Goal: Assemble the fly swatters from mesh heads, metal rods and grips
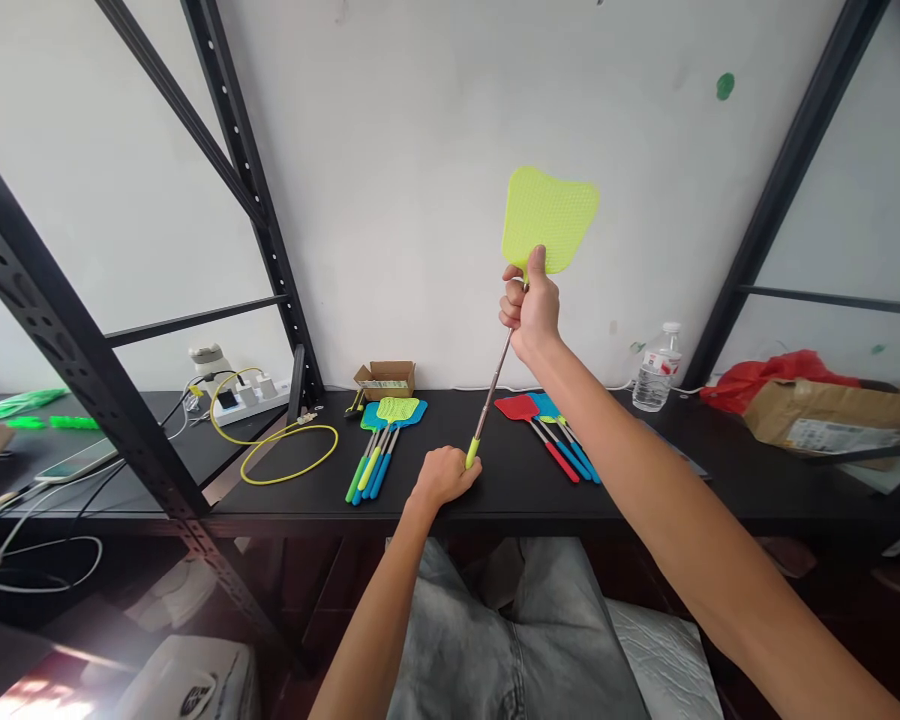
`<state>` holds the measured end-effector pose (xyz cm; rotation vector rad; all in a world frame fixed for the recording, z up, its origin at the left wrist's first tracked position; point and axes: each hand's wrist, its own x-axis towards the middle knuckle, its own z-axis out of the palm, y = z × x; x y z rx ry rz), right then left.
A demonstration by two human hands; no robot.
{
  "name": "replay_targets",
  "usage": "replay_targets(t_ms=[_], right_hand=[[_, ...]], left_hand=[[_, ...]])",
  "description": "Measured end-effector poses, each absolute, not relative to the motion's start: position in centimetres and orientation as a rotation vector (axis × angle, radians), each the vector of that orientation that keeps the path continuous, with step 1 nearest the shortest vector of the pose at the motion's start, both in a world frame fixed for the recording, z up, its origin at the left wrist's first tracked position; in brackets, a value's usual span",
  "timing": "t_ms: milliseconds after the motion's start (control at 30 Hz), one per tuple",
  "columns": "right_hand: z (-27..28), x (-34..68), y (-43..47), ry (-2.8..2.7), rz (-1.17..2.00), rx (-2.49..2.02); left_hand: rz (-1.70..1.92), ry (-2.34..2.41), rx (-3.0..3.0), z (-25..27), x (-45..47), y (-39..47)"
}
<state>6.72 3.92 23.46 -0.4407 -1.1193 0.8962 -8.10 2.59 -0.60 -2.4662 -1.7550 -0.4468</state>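
Lime swatter, pointing up, shaft leaning right

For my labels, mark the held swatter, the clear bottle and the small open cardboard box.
Held swatter (549,218), head view, its flat flap.
Clear bottle (657,366), head view, its label.
Small box (387,384), head view, its front side.

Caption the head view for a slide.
Left hand low, right hand high, holding a slender, metal-shafted lime-green fly swatter over a black tabletop.
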Motion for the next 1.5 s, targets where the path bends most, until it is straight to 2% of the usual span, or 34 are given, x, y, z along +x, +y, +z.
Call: replay_targets(t_ms=[167, 467, 900, 1300, 1500], right_hand=[[22.0, 6.7, 4.3, -1.139, 0.854, -0.448], [12.5, 3.8, 5.0, -1.223, 1.010, -0.450], [10.8, 3.6, 4.2, -1.308, 0.948, -0.494], [6.4, 3.4, 3.9, -1.380, 0.955, -0.515], [1.1, 2.9, 3.5, -1.500, 0.924, -0.665]], left_hand=[[-0.439, -1.729, -2.461, -0.7, -8.1, 2.6], [-0.423, -1.750, -2.465, -0.5, -8.1, 2.4], [-0.410, -1.776, -2.469, -0.4, -7.9, 2.4], [-0.421, -1.774, -2.494, -0.4, -8.0, 2.5], [-0.426, -1.757, -2.500, -0.6, -8.2, 2.8]])
